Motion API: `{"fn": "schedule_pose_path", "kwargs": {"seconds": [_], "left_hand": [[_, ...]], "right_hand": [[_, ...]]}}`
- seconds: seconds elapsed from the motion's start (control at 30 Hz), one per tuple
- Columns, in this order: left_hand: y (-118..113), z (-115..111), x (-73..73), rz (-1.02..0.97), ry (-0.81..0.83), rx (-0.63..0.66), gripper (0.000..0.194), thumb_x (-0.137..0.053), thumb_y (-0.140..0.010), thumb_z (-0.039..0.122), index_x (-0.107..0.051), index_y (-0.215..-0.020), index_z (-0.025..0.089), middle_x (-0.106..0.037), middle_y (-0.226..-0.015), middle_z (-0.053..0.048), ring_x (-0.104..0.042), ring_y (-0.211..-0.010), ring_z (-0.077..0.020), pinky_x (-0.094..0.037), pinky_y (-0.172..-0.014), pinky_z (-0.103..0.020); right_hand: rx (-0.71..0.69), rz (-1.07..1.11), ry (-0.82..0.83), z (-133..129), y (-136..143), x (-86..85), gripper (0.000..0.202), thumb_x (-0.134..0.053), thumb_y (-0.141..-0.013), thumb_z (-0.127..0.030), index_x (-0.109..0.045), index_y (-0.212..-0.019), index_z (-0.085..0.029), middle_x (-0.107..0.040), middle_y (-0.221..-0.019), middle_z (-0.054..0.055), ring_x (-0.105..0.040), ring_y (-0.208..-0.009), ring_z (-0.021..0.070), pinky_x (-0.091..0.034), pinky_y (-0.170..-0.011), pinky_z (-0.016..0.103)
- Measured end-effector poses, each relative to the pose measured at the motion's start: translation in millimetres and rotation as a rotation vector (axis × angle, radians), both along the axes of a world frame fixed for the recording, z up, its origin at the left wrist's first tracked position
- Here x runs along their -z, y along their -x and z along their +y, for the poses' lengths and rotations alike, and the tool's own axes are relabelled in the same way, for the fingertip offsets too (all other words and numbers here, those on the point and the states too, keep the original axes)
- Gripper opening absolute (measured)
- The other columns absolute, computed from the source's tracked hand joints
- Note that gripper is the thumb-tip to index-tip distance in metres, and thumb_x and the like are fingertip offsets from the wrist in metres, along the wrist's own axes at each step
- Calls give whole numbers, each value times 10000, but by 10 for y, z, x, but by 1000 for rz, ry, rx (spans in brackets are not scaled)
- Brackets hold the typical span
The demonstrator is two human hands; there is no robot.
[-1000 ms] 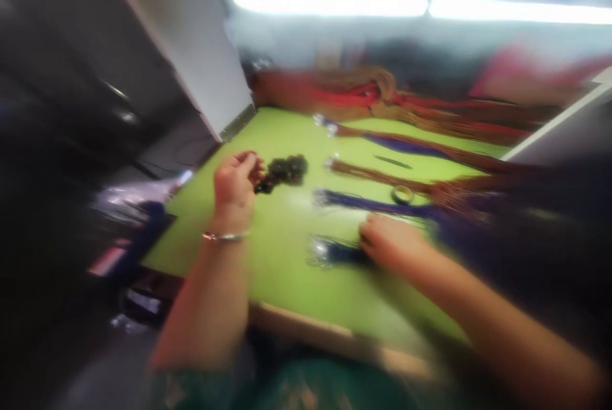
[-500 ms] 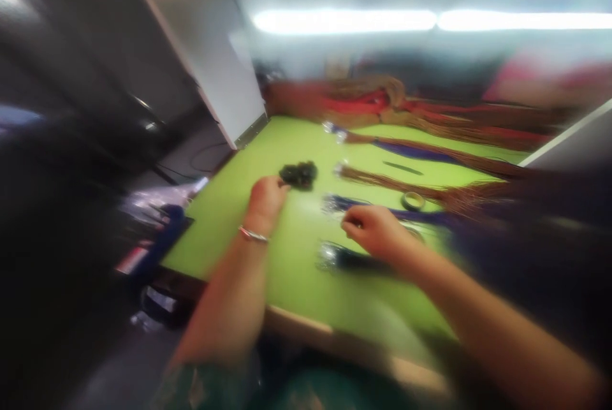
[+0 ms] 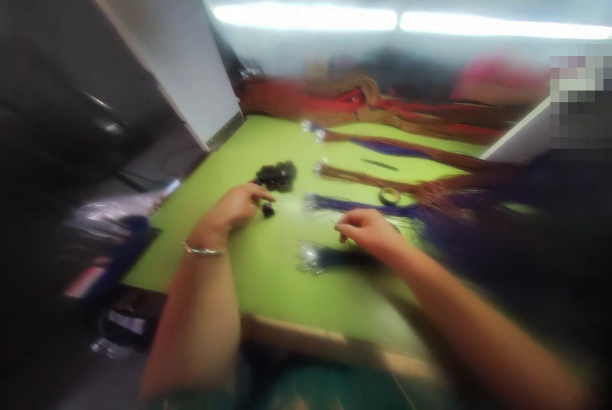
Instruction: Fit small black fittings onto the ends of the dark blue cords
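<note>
Small black piece (image 3: pixel 268 210) sits at the left hand (image 3: pixel 239 206), grasp unclear; right hand (image 3: pixel 367 228) pinches a thin wire (image 3: pixel 347 241). Judged step: picking up; next calls for a secure pinch.

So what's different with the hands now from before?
The left hand has drawn back from the dark pile; a small dark piece now shows under it, apart from the pile. The right hand has shifted left and seems to pinch a thin wire. The tape roll stayed put.
</note>
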State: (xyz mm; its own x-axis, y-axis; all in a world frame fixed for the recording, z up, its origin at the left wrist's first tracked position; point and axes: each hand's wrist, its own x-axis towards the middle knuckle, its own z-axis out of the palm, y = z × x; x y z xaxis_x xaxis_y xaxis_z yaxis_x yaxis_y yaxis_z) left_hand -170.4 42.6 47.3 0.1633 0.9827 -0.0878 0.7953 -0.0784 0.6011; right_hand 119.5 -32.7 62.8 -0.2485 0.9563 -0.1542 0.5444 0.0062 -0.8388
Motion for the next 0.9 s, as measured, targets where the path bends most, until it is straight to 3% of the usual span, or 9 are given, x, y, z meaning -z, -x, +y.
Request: {"fn": "schedule_pose_path", "kwargs": {"seconds": [0.13,0.2,0.27,0.4,0.5,0.63,0.7,0.8,0.9], "left_hand": [[-114,-86,-79,93,56,-255,437,-556,-752,424,-652,-1078,149,-689,-757,-87,-594,-555,-181,-440,-536,-283],[-202,-105,-44,223,70,-217,414,-627,-696,433,-671,-981,136,-676,-712,-96,-594,-575,-193,-436,-553,-288],[-295,-112,27,320,2,-129,274,-650,-684,342,-681,-880,152,-680,-754,-105,-605,-657,-206,-440,-613,-293],[-491,-127,152,279,-175,-5,230,-613,-698,197,-681,-917,187,-684,-906,-114,-608,-812,-242,-438,-734,-334],[-635,-176,156,-30,-147,31,280,-613,-712,188,-673,-985,204,-683,-914,-84,-607,-805,-218,-441,-765,-334],[-811,-293,93,-702,234,116,368,-667,-721,255,-617,-1078,181,-657,-806,-41,-578,-654,-130,-443,-620,-255],[-886,-345,75,-933,416,147,405,-710,-696,251,-608,-1079,171,-637,-783,-27,-562,-625,-96,-429,-595,-223],[-961,-382,79,-1097,578,127,417,-745,-671,215,-611,-1062,165,-621,-812,-23,-574,-640,-81,-428,-596,-201],[-987,-382,94,-1128,652,135,411,-746,-675,198,-610,-1062,167,-619,-859,-36,-595,-665,-90,-435,-588,-196]], "right_hand": [[48,128,139,-28,50,-36,199,-557,-740,-296,-658,-686,-133,-620,-561,9,-371,-392,48,-282,-397,197],[78,201,224,-37,79,-64,189,-563,-734,-304,-632,-689,-133,-570,-486,-14,-357,-349,46,-278,-374,196],[95,244,255,-42,100,-80,167,-570,-722,-290,-600,-658,-138,-528,-442,-33,-391,-340,54,-307,-379,194],[140,182,233,-26,106,-33,146,-564,-699,-251,-570,-599,-146,-487,-432,-50,-375,-334,50,-305,-377,193],[163,122,151,-4,89,55,133,-549,-686,-229,-576,-585,-147,-477,-451,-51,-381,-384,56,-313,-410,194],[150,56,-143,-5,69,165,136,-519,-681,-204,-580,-571,-152,-548,-546,-24,-462,-535,83,-358,-526,197],[167,8,-250,-20,64,193,131,-507,-680,-201,-583,-583,-158,-563,-560,-22,-465,-544,88,-353,-535,202],[190,-15,-319,-41,58,206,122,-508,-679,-203,-584,-592,-162,-566,-560,-22,-455,-525,86,-344,-524,201],[198,-19,-343,-42,55,211,127,-506,-688,-208,-576,-593,-162,-560,-553,-23,-445,-512,82,-335,-514,199]]}}
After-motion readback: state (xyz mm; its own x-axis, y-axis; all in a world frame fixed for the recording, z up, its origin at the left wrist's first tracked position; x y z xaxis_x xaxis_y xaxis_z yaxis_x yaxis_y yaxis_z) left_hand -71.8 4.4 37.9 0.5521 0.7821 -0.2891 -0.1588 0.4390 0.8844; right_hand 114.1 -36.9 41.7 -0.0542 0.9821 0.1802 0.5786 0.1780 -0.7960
